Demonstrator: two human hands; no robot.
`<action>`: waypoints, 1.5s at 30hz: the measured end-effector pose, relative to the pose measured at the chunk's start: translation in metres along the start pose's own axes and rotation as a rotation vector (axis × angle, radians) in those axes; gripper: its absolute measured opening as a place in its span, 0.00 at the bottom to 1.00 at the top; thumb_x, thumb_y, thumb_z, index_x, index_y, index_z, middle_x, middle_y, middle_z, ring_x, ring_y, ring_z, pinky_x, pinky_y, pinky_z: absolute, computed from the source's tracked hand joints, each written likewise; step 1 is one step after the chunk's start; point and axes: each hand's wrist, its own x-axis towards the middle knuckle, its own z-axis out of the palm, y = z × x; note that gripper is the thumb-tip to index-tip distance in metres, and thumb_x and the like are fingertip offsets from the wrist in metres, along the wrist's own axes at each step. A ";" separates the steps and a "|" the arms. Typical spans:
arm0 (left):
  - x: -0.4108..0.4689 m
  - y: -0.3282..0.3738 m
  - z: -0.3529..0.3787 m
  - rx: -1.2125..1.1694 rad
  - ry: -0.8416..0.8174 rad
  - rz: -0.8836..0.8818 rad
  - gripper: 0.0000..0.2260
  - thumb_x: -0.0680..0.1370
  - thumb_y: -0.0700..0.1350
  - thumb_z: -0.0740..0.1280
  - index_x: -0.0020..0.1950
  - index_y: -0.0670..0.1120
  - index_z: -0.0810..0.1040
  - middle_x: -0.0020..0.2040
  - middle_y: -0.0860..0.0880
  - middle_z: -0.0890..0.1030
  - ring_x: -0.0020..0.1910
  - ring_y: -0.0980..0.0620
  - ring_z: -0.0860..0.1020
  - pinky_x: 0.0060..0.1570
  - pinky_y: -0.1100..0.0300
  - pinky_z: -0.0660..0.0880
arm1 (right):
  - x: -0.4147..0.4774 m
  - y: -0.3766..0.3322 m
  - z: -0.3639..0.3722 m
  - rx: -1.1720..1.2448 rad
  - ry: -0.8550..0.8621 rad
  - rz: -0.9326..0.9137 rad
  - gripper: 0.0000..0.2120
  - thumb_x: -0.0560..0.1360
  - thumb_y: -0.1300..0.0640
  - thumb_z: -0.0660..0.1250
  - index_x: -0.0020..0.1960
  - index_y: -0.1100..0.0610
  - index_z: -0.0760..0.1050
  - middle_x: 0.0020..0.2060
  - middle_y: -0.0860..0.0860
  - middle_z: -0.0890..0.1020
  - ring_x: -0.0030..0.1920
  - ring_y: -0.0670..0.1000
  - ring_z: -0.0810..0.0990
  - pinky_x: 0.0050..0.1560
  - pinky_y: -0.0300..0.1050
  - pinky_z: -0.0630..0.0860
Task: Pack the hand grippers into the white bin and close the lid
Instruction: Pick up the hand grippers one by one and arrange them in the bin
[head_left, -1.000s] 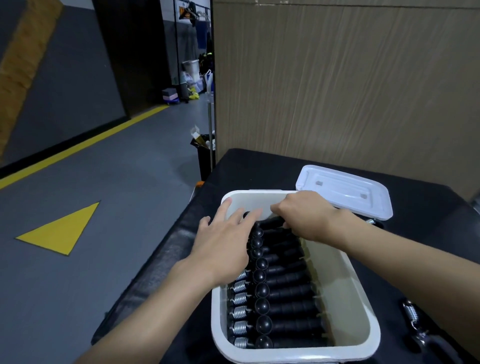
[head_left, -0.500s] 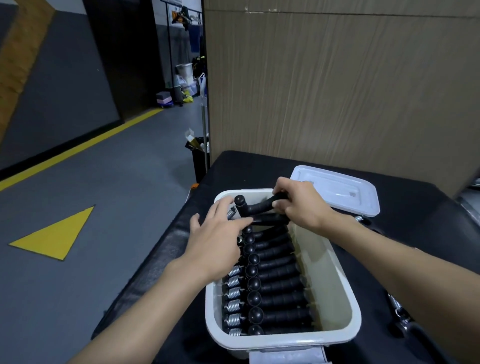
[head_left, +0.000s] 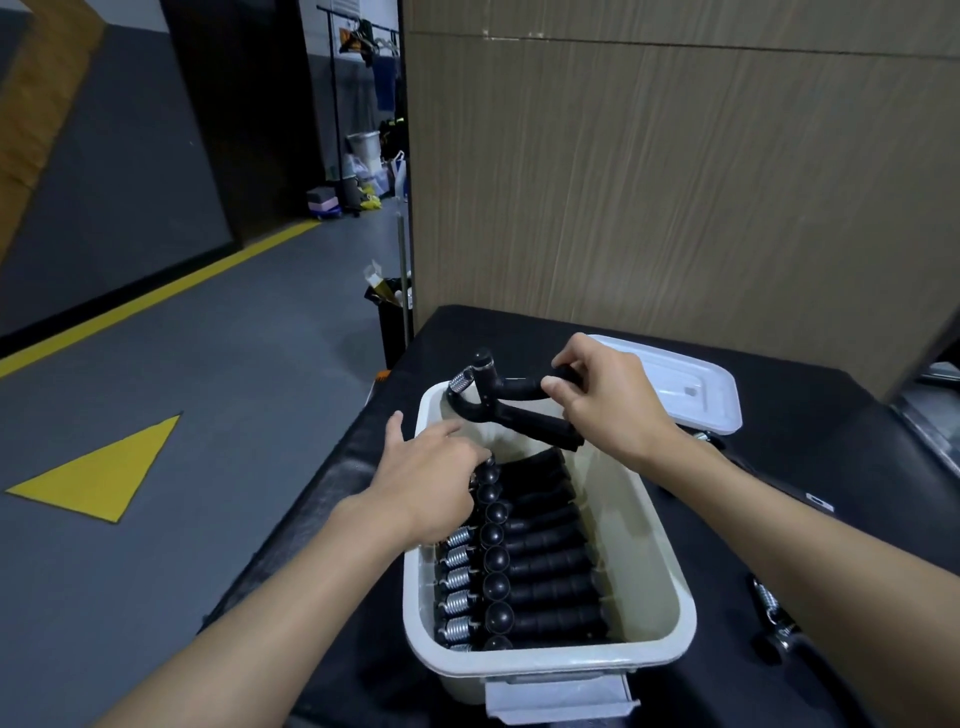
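Observation:
The white bin (head_left: 660, 566) stands on the black table, holding a row of several black hand grippers (head_left: 540, 561) with steel springs at their left ends. My right hand (head_left: 605, 397) pinches one handle of a black hand gripper (head_left: 506, 402) and holds it above the bin's far end. My left hand (head_left: 428, 480) lies on the top of the packed row at the bin's left wall, its fingers bent down among the grippers. The white lid (head_left: 691, 387) lies on the table behind the bin, to the right.
Another hand gripper (head_left: 776, 618) lies on the black table (head_left: 810, 467) to the right of the bin. A wood-panelled wall rises behind the table. To the left the table ends at grey floor with a yellow triangle (head_left: 98, 467); a black waste bin (head_left: 392, 322) stands by the far corner.
My right hand has pulled one hand gripper out of the far end of the row and raised it above the bin. My left hand stayed on the row, sliding slightly nearer.

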 end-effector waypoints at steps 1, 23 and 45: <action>0.000 0.000 0.000 -0.010 0.006 -0.001 0.32 0.70 0.33 0.59 0.72 0.56 0.72 0.69 0.54 0.73 0.77 0.57 0.55 0.74 0.35 0.39 | -0.002 -0.004 -0.002 -0.003 0.008 0.006 0.06 0.77 0.54 0.68 0.47 0.55 0.73 0.33 0.52 0.80 0.36 0.53 0.81 0.40 0.50 0.78; 0.004 -0.003 0.005 -0.028 0.001 0.002 0.29 0.69 0.32 0.59 0.66 0.54 0.76 0.59 0.55 0.78 0.75 0.58 0.58 0.72 0.32 0.44 | -0.071 -0.030 0.000 -0.710 -0.297 -0.080 0.05 0.74 0.54 0.62 0.41 0.53 0.67 0.34 0.49 0.73 0.45 0.57 0.76 0.45 0.49 0.62; 0.004 -0.004 0.009 0.006 0.029 0.021 0.28 0.70 0.35 0.60 0.66 0.56 0.76 0.62 0.57 0.77 0.71 0.56 0.64 0.71 0.38 0.52 | -0.067 -0.017 0.011 -0.875 -0.361 -0.172 0.20 0.74 0.61 0.65 0.33 0.53 0.55 0.31 0.48 0.67 0.28 0.49 0.58 0.45 0.46 0.58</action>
